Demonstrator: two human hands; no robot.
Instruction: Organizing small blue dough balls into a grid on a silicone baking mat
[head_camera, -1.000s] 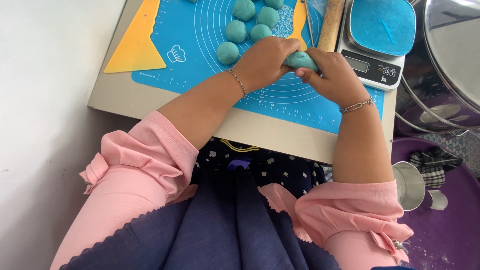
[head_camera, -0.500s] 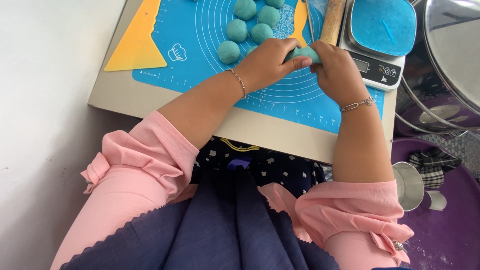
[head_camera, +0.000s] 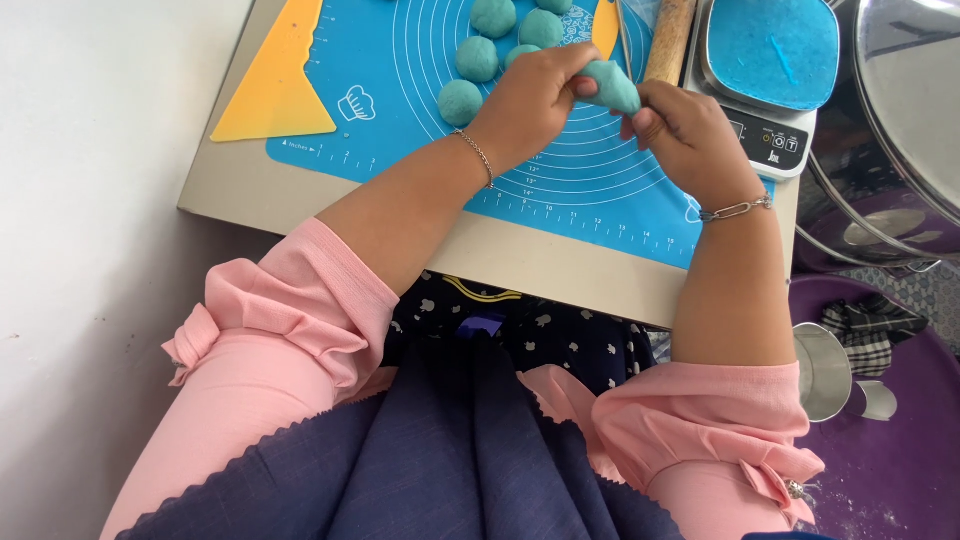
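A lump of teal dough (head_camera: 612, 85) is held just above a blue silicone baking mat (head_camera: 400, 130). My left hand (head_camera: 530, 100) grips its left end and my right hand (head_camera: 680, 135) grips its right end. Several teal dough balls (head_camera: 478, 58) sit on the mat just left of and beyond my left hand. Each wrist has a thin bracelet on it.
A yellow scraper (head_camera: 275, 85) lies at the mat's left edge. A wooden rolling pin (head_camera: 668, 40) and a kitchen scale (head_camera: 765, 70) with a blue top stand at the right. Metal bowls (head_camera: 910, 110), a steel cup (head_camera: 825, 370) and a purple tub (head_camera: 900, 470) are further right.
Both hands have lifted the dough lump off the mat and drawn it out between them; before, they pressed it down on the mat.
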